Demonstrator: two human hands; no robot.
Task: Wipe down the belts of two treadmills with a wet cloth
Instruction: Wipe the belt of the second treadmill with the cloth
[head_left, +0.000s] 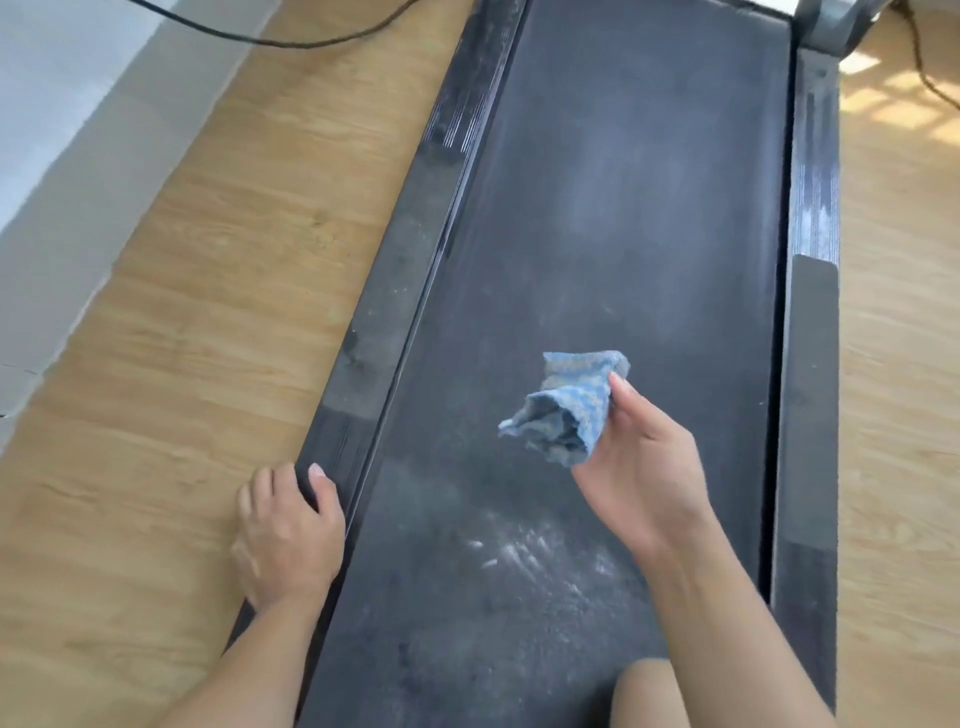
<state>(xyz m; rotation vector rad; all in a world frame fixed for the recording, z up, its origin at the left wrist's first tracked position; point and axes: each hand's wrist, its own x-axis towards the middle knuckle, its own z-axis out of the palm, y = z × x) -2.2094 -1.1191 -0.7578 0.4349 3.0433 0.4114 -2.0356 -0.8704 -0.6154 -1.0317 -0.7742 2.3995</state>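
A dark treadmill belt (613, 218) runs away from me, dusty, with pale streaks and white smears near its lower middle. My right hand (644, 467) holds a crumpled blue cloth (566, 405) lifted above the belt, thumb pressed against the fabric. My left hand (285, 530) grips the treadmill's left side rail (384, 322), its thumb on top of the rail and its fingers curled over the outer edge. A knee (654, 691) shows at the bottom over the belt.
Wooden floor (182, 338) lies on both sides of the treadmill. A black cable (291, 39) crosses the floor at the top left, and another (930, 78) trails at the top right. The right side rail (810, 312) is dusty. A pale wall base (57, 156) borders the left.
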